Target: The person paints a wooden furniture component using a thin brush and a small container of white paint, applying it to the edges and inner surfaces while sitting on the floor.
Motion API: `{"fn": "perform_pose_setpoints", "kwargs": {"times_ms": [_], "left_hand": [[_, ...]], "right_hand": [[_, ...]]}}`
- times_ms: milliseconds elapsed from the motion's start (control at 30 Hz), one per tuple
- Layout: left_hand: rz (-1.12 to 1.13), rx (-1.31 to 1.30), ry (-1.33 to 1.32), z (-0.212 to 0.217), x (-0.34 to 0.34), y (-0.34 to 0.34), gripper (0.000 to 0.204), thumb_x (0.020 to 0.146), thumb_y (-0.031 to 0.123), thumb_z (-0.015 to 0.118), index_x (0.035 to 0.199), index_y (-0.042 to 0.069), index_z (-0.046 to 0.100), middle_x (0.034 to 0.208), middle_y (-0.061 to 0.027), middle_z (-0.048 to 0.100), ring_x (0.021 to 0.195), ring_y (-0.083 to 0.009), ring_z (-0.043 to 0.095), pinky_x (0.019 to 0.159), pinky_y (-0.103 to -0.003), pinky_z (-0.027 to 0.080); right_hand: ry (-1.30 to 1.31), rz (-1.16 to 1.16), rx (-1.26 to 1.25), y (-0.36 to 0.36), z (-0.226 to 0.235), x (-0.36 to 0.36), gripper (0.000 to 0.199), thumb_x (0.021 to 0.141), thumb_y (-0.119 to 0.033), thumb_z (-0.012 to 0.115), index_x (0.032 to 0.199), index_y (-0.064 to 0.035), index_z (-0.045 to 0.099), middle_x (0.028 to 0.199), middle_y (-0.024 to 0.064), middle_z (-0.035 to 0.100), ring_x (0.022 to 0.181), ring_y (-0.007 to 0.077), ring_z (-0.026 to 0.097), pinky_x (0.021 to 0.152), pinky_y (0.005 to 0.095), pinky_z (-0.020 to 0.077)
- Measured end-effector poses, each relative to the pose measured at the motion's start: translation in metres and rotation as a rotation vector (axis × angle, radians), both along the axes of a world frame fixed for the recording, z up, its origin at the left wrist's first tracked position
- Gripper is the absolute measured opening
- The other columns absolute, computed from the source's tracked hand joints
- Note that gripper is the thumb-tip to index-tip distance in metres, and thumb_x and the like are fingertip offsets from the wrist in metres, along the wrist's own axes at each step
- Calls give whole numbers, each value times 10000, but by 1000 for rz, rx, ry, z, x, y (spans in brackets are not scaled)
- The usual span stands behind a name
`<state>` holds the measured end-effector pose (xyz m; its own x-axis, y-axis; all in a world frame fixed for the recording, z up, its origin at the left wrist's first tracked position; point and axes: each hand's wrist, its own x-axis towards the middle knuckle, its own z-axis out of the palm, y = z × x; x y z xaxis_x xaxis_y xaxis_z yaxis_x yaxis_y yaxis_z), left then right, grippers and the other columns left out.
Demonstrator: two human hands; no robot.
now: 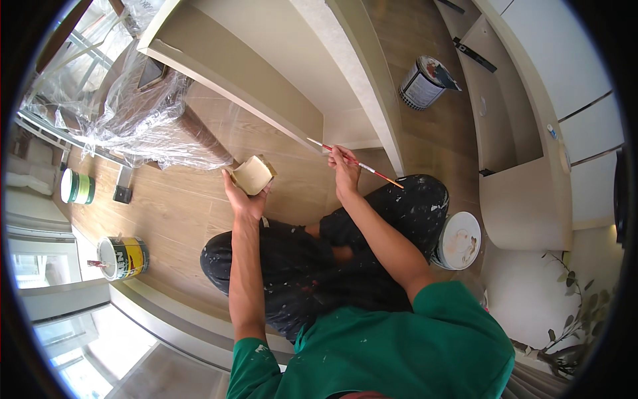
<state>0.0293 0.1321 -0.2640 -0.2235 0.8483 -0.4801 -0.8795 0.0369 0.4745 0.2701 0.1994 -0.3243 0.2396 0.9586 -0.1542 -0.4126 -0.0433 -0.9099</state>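
Observation:
My left hand point(246, 196) is closed round a small cut-down container of cream paint point(254, 174), its opening facing up. In my right hand point(344, 174) is a thin paintbrush point(372, 171) with a red and white handle, its pale tip pointing up and left. That tip is close to the lower edge of a beige cabinet point(266, 120) in front of me; I cannot tell whether it touches. The paint container is below and left of the brush, apart from it.
Plastic-wrapped furniture point(146, 120) stands at the left. Paint tins are about: a yellow-black tin point(136, 258), a green-white tin point(84, 188), and a tin with a scraper on top point(425, 85). A white bucket point(460, 241) sits beside my right knee. A leafy plant point(585, 316) is at lower right.

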Motion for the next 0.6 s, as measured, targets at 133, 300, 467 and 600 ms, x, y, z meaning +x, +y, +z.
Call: {"fn": "perform_pose_setpoints", "kwargs": {"times_ms": [133,300,467,600], "left_hand": [[-16,2,4,-2,-1,0,695,1040,677,341,1426,119,494,1383,-137,597,1244,-351,590,1007,-545,498],[-7,-32,4,3,2,1,688,1047,665,332,1442,121,478,1395,-137,584,1275,-350,568,1033,-552,480],[-18,-62,39,6,5,1,666,1050,657,330,1448,143,477,1412,-124,570,1284,-351,558,1035,-562,478],[-31,-51,40,0,4,1,665,1044,667,346,1445,152,474,1395,-106,563,1257,-339,557,990,-551,494]], "right_hand": [[92,7,-74,1,0,-2,219,984,-172,739,1122,-7,700,894,34,692,759,81,629,685,219,506],[152,14,-100,5,-3,-1,212,978,-167,744,1117,-12,705,902,32,693,769,83,630,679,216,497],[158,31,-116,9,-13,2,218,977,-173,743,1118,-10,708,920,36,707,771,79,627,670,218,485],[94,15,-133,10,-14,-3,199,980,-180,737,1085,-12,721,879,21,713,742,70,622,656,220,477]]}}
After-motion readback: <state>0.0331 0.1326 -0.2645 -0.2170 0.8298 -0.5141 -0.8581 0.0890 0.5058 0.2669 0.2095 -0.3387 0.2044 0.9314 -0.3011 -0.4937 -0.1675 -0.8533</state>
